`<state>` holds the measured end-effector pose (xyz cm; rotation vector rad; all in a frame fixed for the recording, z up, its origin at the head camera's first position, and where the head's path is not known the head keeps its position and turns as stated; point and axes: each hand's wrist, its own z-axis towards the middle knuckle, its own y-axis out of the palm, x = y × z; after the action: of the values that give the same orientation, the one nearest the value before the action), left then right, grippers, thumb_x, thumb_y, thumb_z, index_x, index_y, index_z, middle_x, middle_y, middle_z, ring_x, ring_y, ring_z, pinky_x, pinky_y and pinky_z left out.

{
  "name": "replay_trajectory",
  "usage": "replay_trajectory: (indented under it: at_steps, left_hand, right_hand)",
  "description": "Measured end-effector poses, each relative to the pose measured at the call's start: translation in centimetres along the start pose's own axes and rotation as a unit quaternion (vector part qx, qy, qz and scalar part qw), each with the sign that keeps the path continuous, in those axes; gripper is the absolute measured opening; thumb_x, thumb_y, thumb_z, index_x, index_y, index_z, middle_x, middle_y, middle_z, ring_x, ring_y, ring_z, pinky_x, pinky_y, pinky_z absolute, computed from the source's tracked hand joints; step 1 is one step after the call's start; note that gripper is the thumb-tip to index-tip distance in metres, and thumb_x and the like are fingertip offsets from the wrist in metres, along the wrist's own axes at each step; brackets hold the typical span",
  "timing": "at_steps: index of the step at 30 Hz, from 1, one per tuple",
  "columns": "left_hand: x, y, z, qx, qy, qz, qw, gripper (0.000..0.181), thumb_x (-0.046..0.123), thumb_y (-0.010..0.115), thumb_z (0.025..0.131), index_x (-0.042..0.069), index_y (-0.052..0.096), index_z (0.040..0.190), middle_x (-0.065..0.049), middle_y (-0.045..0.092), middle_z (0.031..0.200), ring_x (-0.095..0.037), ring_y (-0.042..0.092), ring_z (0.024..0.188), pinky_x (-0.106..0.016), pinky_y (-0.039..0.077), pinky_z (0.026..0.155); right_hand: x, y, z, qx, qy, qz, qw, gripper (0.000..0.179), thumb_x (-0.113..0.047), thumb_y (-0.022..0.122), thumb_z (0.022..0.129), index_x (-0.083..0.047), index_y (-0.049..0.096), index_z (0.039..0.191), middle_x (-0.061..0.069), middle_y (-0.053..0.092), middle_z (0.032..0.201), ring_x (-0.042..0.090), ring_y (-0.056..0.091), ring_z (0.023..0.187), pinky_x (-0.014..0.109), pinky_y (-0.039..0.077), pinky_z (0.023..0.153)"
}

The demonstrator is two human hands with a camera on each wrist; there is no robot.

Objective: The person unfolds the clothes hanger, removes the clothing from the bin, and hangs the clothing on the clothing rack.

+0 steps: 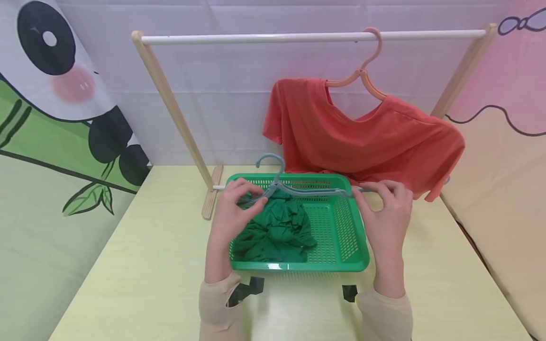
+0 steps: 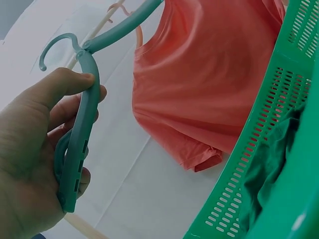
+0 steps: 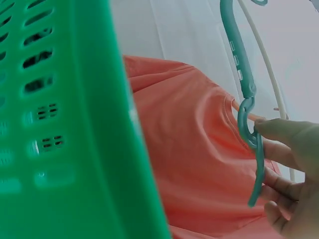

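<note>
A blue-grey plastic folding hanger (image 1: 309,192) is held over the green basket (image 1: 362,255), its hook pointing up and away. My left hand (image 1: 234,208) grips one arm of it, thumb on the near side, as the left wrist view shows close to the hanger's joint (image 2: 85,50). At the other end, my right hand (image 1: 386,208) pinches the hanger's end piece (image 3: 256,164) between thumb and fingers. Below the hanger, a crumpled dark green cloth (image 1: 277,232) lies in the left part of the basket.
Behind the basket stands a rack with a white rail (image 1: 256,39) and wooden posts (image 1: 175,109). A red T-shirt (image 1: 358,132) hangs from it on an orange hanger (image 1: 371,57), its lower part behind the basket. Black tape pieces (image 1: 350,292) mark the tabletop (image 1: 141,284) in front.
</note>
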<state>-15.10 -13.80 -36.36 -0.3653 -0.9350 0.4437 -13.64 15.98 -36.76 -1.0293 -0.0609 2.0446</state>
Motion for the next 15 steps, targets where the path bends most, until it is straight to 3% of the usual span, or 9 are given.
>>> replay_trajectory:
  at_steps: [6,9,15]
  left_hand:
    - [-0.03,0.06,0.11,-0.016,0.003,0.020,0.9997,0.009,0.012,0.079,0.083,0.011,0.074,0.090,-0.001,0.068,0.090,-0.019,0.053,0.090,-0.028,0.044,0.074]
    - [0.12,0.12,0.10,-0.025,0.005,0.022,0.9994,0.009,0.013,0.079,0.083,0.012,0.074,0.090,0.000,0.068,0.090,-0.018,0.052,0.090,-0.029,0.045,0.073]
    - [0.38,0.40,0.05,-0.041,0.017,0.019,0.9988,0.009,0.014,0.079,0.083,0.013,0.074,0.091,0.002,0.067,0.089,-0.013,0.053,0.087,-0.028,0.045,0.073]
  right_hand:
    - [0.28,-0.35,-0.21,-0.040,0.018,-0.031,0.9985,0.025,-0.021,0.082,0.081,-0.010,0.077,0.103,0.015,0.064,0.105,0.033,0.052,0.102,0.053,0.031,0.091]
    - [0.30,-0.50,-0.21,-0.060,0.002,-0.030,0.9978,0.026,-0.023,0.083,0.081,-0.012,0.077,0.104,0.012,0.066,0.104,0.031,0.054,0.103,0.057,0.027,0.094]
    - [-0.23,-0.67,-0.09,-0.122,-0.038,0.012,0.9917,0.026,-0.018,0.083,0.079,-0.014,0.077,0.104,0.007,0.071,0.101,0.024,0.056,0.100,0.051,0.027,0.094]
